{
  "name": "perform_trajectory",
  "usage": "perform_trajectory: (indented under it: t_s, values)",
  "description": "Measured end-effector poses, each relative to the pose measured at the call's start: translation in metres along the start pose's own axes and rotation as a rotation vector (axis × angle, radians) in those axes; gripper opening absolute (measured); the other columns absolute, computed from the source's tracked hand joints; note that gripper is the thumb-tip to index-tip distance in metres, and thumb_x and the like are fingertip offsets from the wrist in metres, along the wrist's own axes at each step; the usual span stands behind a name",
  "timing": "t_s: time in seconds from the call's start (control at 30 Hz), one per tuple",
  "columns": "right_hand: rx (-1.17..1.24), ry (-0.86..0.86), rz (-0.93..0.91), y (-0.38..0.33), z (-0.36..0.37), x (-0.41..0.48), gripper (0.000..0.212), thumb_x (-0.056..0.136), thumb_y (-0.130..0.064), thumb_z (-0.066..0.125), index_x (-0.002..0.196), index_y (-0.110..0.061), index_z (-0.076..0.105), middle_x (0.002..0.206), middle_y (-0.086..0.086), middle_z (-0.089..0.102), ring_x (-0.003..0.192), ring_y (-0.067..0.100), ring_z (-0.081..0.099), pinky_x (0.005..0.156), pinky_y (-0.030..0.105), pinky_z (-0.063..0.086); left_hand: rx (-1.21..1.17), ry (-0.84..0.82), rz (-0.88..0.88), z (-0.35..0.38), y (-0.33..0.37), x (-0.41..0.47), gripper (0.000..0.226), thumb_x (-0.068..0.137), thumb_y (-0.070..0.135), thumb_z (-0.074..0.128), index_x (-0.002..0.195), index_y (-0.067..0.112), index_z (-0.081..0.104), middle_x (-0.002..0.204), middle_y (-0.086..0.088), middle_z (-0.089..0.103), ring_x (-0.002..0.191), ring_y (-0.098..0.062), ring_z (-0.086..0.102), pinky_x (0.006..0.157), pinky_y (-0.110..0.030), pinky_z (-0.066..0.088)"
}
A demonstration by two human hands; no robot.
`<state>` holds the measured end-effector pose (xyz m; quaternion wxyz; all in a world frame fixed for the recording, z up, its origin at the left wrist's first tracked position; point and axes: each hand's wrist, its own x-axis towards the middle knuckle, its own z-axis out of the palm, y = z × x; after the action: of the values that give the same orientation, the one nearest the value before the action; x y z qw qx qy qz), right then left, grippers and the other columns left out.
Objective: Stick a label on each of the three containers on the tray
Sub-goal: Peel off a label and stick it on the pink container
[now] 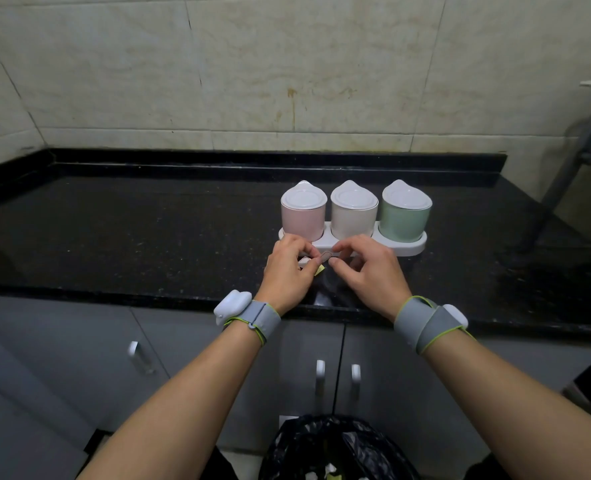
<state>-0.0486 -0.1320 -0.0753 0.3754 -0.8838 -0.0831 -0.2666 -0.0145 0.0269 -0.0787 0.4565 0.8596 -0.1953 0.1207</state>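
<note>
I see black speckled countertop (148, 230), beige tiled wall (287, 64) behind, grey cabinet doors (183, 358) below, black bin bag (332, 448) (scraps inside)

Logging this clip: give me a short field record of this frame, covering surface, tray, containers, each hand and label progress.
surface: black countertop
tray: white tray, three lidded containers in a row on it
containers: pink container left, white container middle, green container right
left hand: left hand pinches a small label in front of the tray
right hand: right hand pinches the same label's other end
progress: no label visible on any container's near face
below: bin with black bag
</note>
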Motion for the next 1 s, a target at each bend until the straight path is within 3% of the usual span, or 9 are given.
perform_trajectory:
  t_s: [0.13, 0.27, 0.33, 0.47, 0.57, 0.67, 0.77, 1.0]
  values:
    - [-0.125, 0.009, -0.074, -0.001, 0.000, -0.003, 0.009, 0.082, -0.029, 0.066, 0.081, -0.020, 0.064, 0.080, 0.000, 0.062, 0.068, 0.021, 0.057, 0.067, 0.040, 0.050, 0.011, -0.014, -0.003, 0.000, 0.002, -0.001, 0.010, 0.084, 0.025, 0.068, 0.081, 0.015, 0.066, 0.102, -0.005, 0.058, 0.103, -0.022, 0.055, 0.096, -0.047, 0.043]
    - [-0.183, -0.007, -0.054, 0.000, 0.002, -0.004, 0.012, 0.085, -0.030, 0.062, 0.080, -0.019, 0.061, 0.081, 0.000, 0.060, 0.072, 0.024, 0.057, 0.066, 0.038, 0.047, 0.008, 0.005, -0.014, 0.000, 0.002, 0.000, 0.007, 0.082, 0.023, 0.071, 0.081, 0.016, 0.068, 0.098, -0.004, 0.058, 0.100, -0.021, 0.056, 0.093, -0.041, 0.045]
    - [-0.183, -0.007, -0.047, 0.001, 0.002, -0.003, 0.012, 0.086, -0.030, 0.061, 0.080, -0.020, 0.060, 0.080, -0.001, 0.059, 0.072, 0.023, 0.056, 0.065, 0.037, 0.046, -0.034, 0.054, -0.029, 0.000, 0.002, 0.000, 0.002, 0.080, 0.015, 0.070, 0.082, 0.016, 0.070, 0.095, -0.002, 0.059, 0.095, -0.018, 0.058, 0.091, -0.038, 0.048]
    - [-0.142, 0.036, -0.008, 0.004, 0.001, -0.001, 0.009, 0.086, -0.028, 0.061, 0.079, -0.021, 0.059, 0.074, -0.007, 0.054, 0.066, 0.015, 0.048, 0.063, 0.032, 0.040, -0.170, 0.233, -0.170, -0.005, -0.004, 0.005, 0.018, 0.079, 0.006, 0.064, 0.095, 0.014, 0.068, 0.101, -0.007, 0.062, 0.091, -0.021, 0.062, 0.091, -0.044, 0.050]
    - [-0.113, 0.022, 0.035, 0.005, 0.002, 0.001, 0.008, 0.084, -0.030, 0.063, 0.082, -0.024, 0.059, 0.071, -0.008, 0.054, 0.065, 0.014, 0.049, 0.063, 0.032, 0.043, -0.143, 0.254, -0.241, -0.006, -0.007, 0.011, 0.041, 0.080, 0.007, 0.059, 0.120, 0.016, 0.057, 0.119, -0.007, 0.058, 0.108, -0.021, 0.056, 0.100, -0.044, 0.045]
    - [-0.065, 0.001, 0.082, 0.006, 0.002, 0.003, 0.007, 0.084, -0.031, 0.063, 0.084, -0.025, 0.059, 0.071, -0.007, 0.057, 0.066, 0.020, 0.052, 0.067, 0.039, 0.050, -0.123, 0.173, -0.277, -0.006, -0.008, 0.015, 0.068, 0.083, 0.005, 0.051, 0.145, 0.017, 0.029, 0.140, -0.006, 0.051, 0.131, -0.025, 0.043, 0.112, -0.041, 0.033]
    - [-0.052, -0.003, 0.089, 0.007, 0.002, 0.003, 0.006, 0.084, -0.032, 0.062, 0.085, -0.026, 0.059, 0.069, -0.007, 0.057, 0.066, 0.021, 0.053, 0.068, 0.041, 0.051, -0.118, 0.113, -0.293, -0.006, -0.008, 0.017, 0.075, 0.085, 0.002, 0.045, 0.151, 0.018, 0.013, 0.145, -0.001, 0.049, 0.137, -0.025, 0.036, 0.115, -0.040, 0.027]
    - [-0.035, -0.007, 0.078, 0.008, 0.003, 0.004, 0.006, 0.084, -0.032, 0.062, 0.085, -0.027, 0.059, 0.065, -0.008, 0.056, 0.062, 0.019, 0.051, 0.067, 0.039, 0.051, 0.014, 0.120, -0.256, -0.004, -0.005, 0.010, 0.073, 0.086, 0.004, 0.044, 0.150, 0.017, 0.014, 0.140, 0.001, 0.055, 0.132, -0.030, 0.039, 0.104, -0.035, 0.031]
